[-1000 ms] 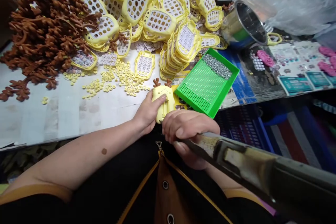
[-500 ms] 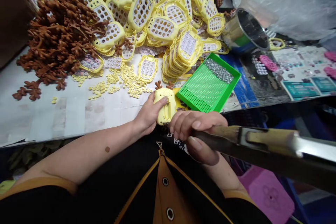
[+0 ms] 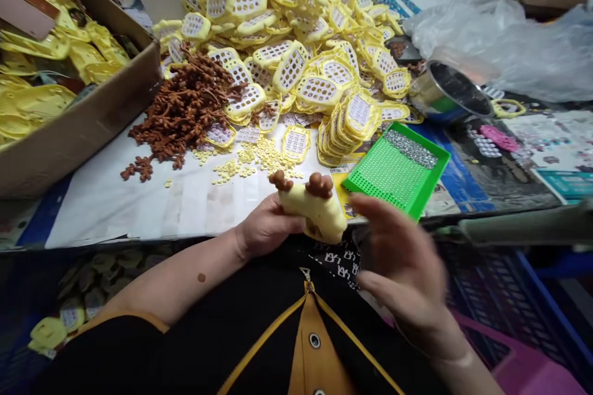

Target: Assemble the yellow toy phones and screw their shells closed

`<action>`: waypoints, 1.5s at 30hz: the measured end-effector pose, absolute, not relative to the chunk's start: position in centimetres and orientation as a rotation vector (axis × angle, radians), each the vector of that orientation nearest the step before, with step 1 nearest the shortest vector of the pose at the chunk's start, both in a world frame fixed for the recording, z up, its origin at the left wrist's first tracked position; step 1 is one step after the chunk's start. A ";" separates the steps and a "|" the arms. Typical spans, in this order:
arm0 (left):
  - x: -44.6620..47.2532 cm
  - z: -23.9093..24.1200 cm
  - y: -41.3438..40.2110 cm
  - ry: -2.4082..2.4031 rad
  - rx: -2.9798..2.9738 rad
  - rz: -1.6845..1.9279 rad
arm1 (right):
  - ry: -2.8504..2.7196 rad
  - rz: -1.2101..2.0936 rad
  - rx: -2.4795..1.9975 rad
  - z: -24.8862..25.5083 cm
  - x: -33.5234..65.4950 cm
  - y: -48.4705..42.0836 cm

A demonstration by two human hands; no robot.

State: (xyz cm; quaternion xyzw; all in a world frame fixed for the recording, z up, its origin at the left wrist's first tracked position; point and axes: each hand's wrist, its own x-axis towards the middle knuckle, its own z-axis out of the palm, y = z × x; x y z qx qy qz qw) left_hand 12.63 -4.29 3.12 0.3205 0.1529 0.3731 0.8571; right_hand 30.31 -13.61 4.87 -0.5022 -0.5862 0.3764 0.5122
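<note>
The yellow toy case [image 3: 317, 213] is up in the air by the near edge of the desk [image 3: 115, 203], between the person's two hands. The left hand [image 3: 266, 225] has it: the fingers grip its left side, and the thumb lies on the side close to the person. So the toy sticks out to the right of the left fingers. Its two brown antlers [image 3: 319, 185] point up. It is tipped and seen nearly from its top end, so I cannot tell for sure which way its long side runs.

The right hand [image 3: 403, 265] is blurry, but its fingers look spread, thumb apart, with nothing in them. The toy is to the left of these fingers, near but with a small gap. The left hand is nearer, since it touches the toy.

Just past the right fingers is a green basket [image 3: 386, 166] with tiny silver bits [image 3: 412, 146] at its far end. To their right is a long gray-green tool [image 3: 528, 227], apart from the hand. Ahead of the left fingers are little yellow buttons [image 3: 266, 155], and farther left is a brown antler pile [image 3: 185, 102].
</note>
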 end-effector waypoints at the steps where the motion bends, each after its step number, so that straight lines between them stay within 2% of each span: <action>1: 12.1 3.2 -4.6 0.311 0.713 0.781 | -1.431 0.970 -1.183 4.1 29.5 -12.9; 6: 9.2 2.6 -5.2 0.428 0.812 0.851 | -1.454 1.160 -1.115 1.6 25.6 -9.5; 13: 5.4 1.9 -5.4 0.515 0.761 1.038 | -1.483 1.356 -1.125 2.1 22.8 -8.1; 22: 3.6 1.4 -5.8 0.590 0.690 1.090 | -1.619 1.405 -1.161 0.8 21.4 -7.6; 27: -2.1 2.5 -6.4 0.716 0.780 1.247 | -1.660 1.541 -1.208 0.6 22.0 -7.1; 30: -6.7 3.7 -7.7 1.013 0.955 1.438 | -1.653 1.517 -1.354 0.4 21.9 -6.6; 35: -9.5 4.4 -10.5 1.609 1.406 1.549 | -1.756 1.482 -1.305 0.1 20.8 -6.2; 41: -9.4 1.6 -12.2 1.904 1.741 1.379 | -1.898 1.467 -1.269 -0.2 20.7 -6.1; 45: -10.8 0.4 -12.6 2.023 2.263 1.258 | -1.913 1.441 -1.325 -0.3 21.0 -6.0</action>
